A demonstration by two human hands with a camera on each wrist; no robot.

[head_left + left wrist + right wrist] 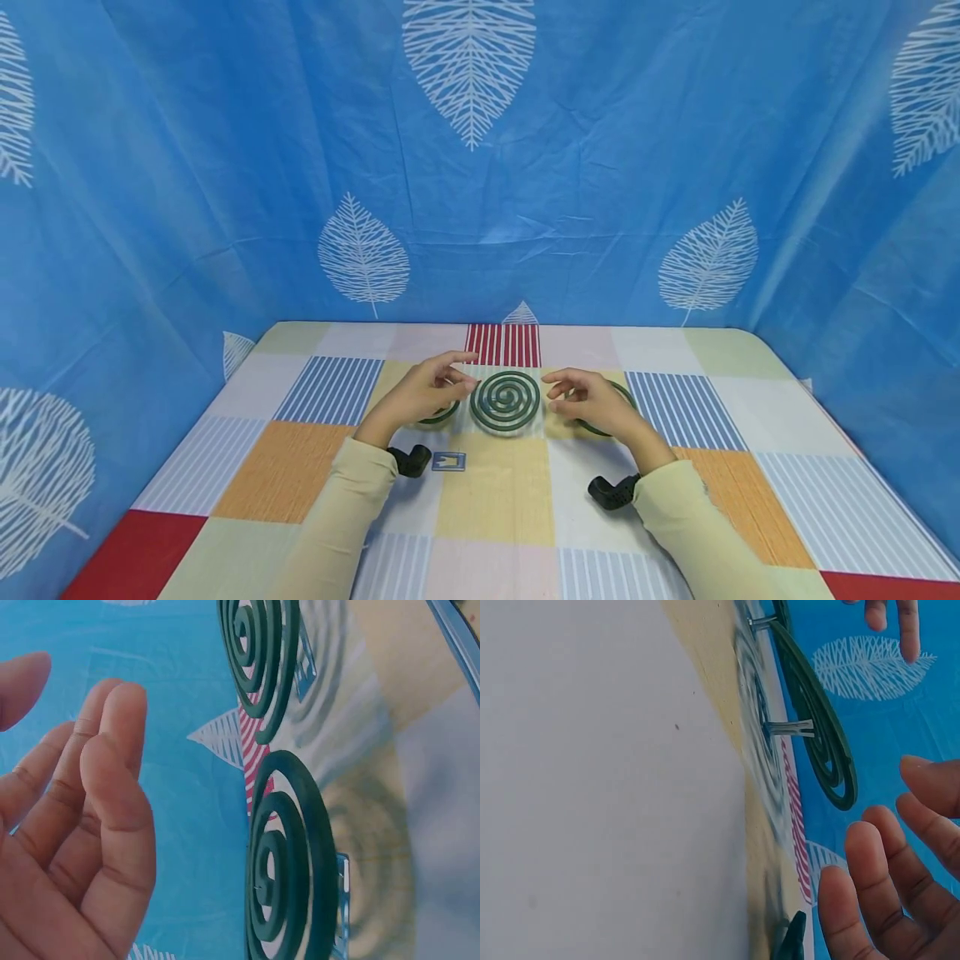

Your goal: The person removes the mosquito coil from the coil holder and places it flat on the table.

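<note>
- Left hand and right hand hover empty on either side of the middle green mosquito coil, fingers loosely bent, pinching nothing.
- That coil sits on a metal stand, raised above the tablecloth.
- It looks brittle: best touched lightly, evenly from both sides.

middle green spiral coil | raised on metal stand | between left coil and right coil, both partly hidden
</note>
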